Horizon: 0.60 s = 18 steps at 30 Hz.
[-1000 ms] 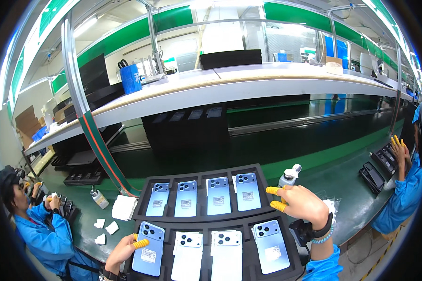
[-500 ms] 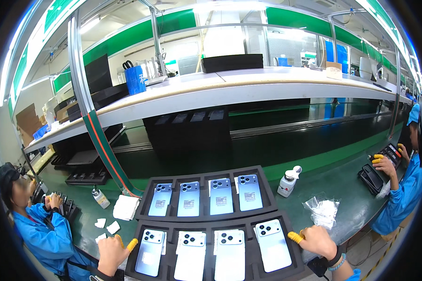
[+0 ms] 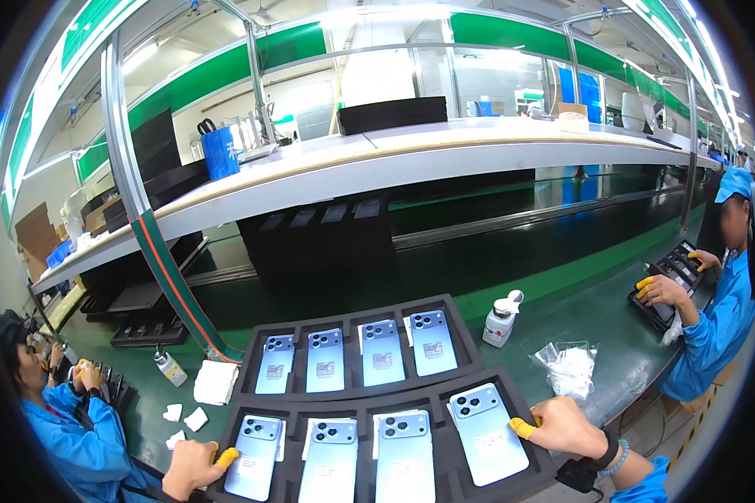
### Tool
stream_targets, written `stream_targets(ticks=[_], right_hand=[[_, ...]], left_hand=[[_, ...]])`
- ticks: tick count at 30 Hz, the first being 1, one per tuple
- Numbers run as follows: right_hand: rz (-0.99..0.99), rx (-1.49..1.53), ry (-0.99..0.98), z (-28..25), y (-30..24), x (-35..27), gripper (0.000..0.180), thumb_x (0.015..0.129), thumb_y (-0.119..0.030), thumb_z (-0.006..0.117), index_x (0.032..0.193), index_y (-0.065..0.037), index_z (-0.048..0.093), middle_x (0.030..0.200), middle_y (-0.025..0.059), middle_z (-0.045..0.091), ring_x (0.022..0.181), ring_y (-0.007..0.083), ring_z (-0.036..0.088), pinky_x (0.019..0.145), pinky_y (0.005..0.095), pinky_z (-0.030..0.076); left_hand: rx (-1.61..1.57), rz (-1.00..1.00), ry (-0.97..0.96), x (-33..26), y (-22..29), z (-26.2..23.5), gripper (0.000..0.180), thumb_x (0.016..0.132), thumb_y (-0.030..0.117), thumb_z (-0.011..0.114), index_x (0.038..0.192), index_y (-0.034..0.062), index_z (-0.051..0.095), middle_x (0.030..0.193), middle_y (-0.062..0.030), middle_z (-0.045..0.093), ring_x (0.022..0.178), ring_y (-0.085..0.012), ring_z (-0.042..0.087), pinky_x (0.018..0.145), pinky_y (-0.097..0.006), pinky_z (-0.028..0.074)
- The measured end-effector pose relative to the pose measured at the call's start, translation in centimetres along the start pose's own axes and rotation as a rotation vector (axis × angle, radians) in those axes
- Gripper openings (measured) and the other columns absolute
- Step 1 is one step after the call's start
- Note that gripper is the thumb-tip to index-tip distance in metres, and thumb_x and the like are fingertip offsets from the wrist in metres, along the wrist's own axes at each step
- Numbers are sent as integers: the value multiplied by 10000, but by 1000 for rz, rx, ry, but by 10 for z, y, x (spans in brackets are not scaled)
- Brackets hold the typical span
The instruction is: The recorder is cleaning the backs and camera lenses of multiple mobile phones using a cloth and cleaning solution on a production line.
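My left hand (image 3: 195, 469), with a yellow finger cot on the thumb, grips the left side of the nearer black foam tray (image 3: 366, 468). At the tray's right side my right hand (image 3: 566, 434) is closed round the edge, its yellow-covered thumb over the rim beside the rightmost phone (image 3: 489, 436). The other fingers of both hands are mostly hidden. Several light blue phones lie back up in the tray's compartments, among them the leftmost phone (image 3: 253, 461). Directly beyond stands a second black foam tray (image 3: 471, 350), also holding several blue phones (image 3: 325, 362).
White cloths (image 3: 216, 382) and small white pads (image 3: 195, 419) lie left. White bottles stand left (image 3: 171, 367) and right (image 3: 499, 323); a clear bag (image 3: 569, 369) lies right. Co-workers sit left (image 3: 71, 419) and right (image 3: 721, 310). A strapped post (image 3: 168, 268) and shelf (image 3: 394, 159) rise beyond.
The whole view has shifted slightly, so most things sit farther left. Both hands keep their hold on the nearer tray. More of the right co-worker's head shows.
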State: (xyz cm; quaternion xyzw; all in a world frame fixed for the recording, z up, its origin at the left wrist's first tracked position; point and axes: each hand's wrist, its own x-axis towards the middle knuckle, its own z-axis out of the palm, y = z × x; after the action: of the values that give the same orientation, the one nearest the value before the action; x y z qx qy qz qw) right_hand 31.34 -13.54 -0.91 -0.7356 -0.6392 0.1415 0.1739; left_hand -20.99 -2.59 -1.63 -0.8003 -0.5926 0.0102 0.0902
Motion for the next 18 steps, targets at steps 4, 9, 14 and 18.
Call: stream_targets(ticks=[4,9,14,18], right_hand=[[-59,-17,170,-29,-24,20,452,749,-352,625,553,51,562,483,225,494,465,374,526,466,413,417],[-101,-59,320,-15,-30,125,450,758,-371,589,633,60,625,592,244,570,611,402,593,595,436,493],[-54,-204,365,18,-21,208,405,751,-374,617,696,25,664,693,210,632,687,360,635,634,418,513],[25,-289,335,39,-16,224,349,764,-355,613,734,-15,686,722,177,653,719,328,655,655,390,528]], left_hand=[[-43,-32,182,27,-13,-25,522,782,502,570,547,36,572,496,-164,537,471,-340,544,486,-438,401],[3,-103,321,119,-20,-27,469,808,460,545,631,30,609,595,-184,591,601,-357,594,556,-442,443],[84,-141,346,194,-20,11,501,801,503,534,666,31,637,617,-164,612,628,-334,618,575,-440,450],[92,-205,278,206,-11,35,480,805,488,532,724,32,655,660,-165,636,659,-328,634,618,-425,471]])
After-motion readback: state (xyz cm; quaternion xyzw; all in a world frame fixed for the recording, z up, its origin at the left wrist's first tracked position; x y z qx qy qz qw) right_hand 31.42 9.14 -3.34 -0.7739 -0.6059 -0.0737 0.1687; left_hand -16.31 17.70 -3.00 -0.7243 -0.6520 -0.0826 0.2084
